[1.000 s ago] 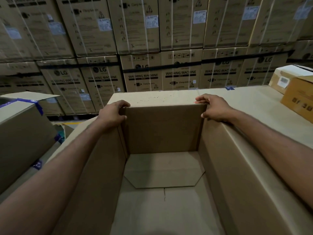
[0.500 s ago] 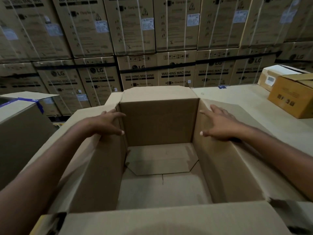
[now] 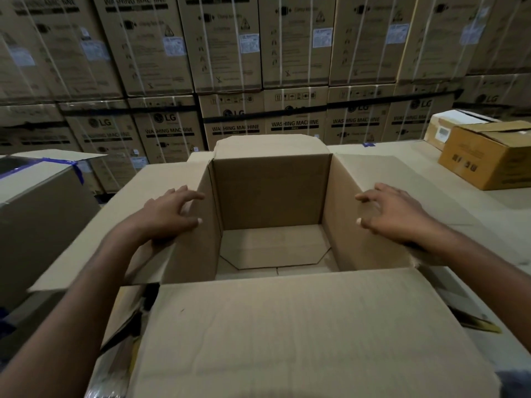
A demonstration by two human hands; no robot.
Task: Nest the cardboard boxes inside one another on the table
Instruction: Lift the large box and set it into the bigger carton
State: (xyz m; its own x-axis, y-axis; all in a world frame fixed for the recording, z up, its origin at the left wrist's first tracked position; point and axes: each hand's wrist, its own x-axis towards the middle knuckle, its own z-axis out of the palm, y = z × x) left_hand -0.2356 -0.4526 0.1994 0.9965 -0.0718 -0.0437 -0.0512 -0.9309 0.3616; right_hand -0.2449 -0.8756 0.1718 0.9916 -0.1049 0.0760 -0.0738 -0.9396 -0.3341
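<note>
A large open cardboard box (image 3: 270, 193) stands in front of me on the table (image 3: 505, 202), all its top flaps folded outward. Its inside is empty down to the folded bottom panels. My left hand (image 3: 169, 216) rests flat on the left flap, fingers spread. My right hand (image 3: 393, 214) lies on the right flap in the same way. Neither hand grips anything. The near flap (image 3: 301, 334) fills the bottom of the view. Two smaller boxes, a brown one (image 3: 488, 156) and a paler labelled one (image 3: 448, 127), sit at the table's far right.
A wall of stacked washing-machine cartons (image 3: 258, 67) rises behind the table. To the left stands another carton (image 3: 37, 208) with blue tape and a raised flap. Dark items (image 3: 126, 326) lie under the near flap at the left.
Both hands left the far corners of the box and slid back toward me onto the side flaps. The side flaps have spread outward, and the near flap has come into view.
</note>
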